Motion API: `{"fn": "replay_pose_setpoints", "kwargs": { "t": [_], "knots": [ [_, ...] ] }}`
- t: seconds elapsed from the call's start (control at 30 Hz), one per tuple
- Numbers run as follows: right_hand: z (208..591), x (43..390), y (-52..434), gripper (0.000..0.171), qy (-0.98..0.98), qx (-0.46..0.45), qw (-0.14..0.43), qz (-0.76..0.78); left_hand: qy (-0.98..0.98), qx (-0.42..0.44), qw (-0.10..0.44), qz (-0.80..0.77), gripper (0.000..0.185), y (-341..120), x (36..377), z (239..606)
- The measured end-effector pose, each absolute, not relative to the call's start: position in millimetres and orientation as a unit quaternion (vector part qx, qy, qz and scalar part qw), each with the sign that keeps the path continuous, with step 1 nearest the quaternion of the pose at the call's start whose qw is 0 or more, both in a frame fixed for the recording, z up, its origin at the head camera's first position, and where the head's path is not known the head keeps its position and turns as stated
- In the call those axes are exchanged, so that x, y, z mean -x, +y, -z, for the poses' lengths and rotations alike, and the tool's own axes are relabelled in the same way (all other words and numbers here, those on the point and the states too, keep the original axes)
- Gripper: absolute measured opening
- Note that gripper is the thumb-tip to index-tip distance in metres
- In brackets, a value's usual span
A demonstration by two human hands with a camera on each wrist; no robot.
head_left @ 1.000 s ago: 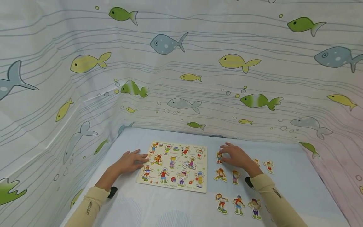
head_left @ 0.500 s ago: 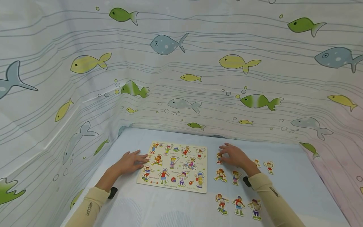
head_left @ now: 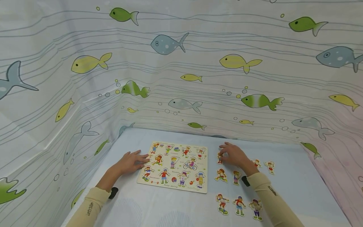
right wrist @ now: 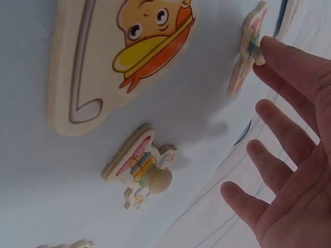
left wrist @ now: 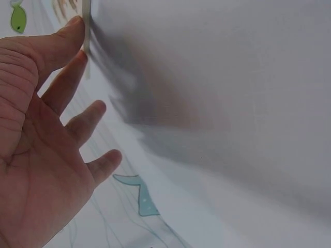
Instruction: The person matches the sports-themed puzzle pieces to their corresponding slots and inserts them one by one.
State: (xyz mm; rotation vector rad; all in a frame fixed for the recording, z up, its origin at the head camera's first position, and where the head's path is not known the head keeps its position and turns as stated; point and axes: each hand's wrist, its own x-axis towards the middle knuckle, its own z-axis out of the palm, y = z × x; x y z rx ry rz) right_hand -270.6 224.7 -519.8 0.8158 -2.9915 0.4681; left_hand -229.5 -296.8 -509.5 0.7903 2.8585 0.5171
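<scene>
A wooden puzzle board with cartoon sport figures lies flat on the pale blue table. My left hand rests flat beside it, straight fingers against the board edge. My right hand arches over a small loose puzzle piece just right of the board. Thumb and forefinger pinch it at its peg; in the right wrist view a fingertip touches that puzzle piece. The thumb is hidden there.
Several loose figure pieces lie right of the board, such as one, another and a third. A pegged piece lies under my right palm. Fish-print curtain walls the table on three sides.
My right wrist and forearm have drawn slightly left while the fingers stay on the same piece. The left hand and the board have not moved.
</scene>
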Motion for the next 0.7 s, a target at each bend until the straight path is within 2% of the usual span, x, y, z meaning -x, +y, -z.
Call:
{"fn": "replay_pose_setpoints", "kwargs": {
  "t": [0.7],
  "knots": [
    [521.8, 270.6, 218.7, 0.009, -0.962, -0.226, -0.011, -0.152, 0.948, -0.268, 0.064, -0.160, 0.037, -296.4, 228.9, 508.5]
  ]
}}
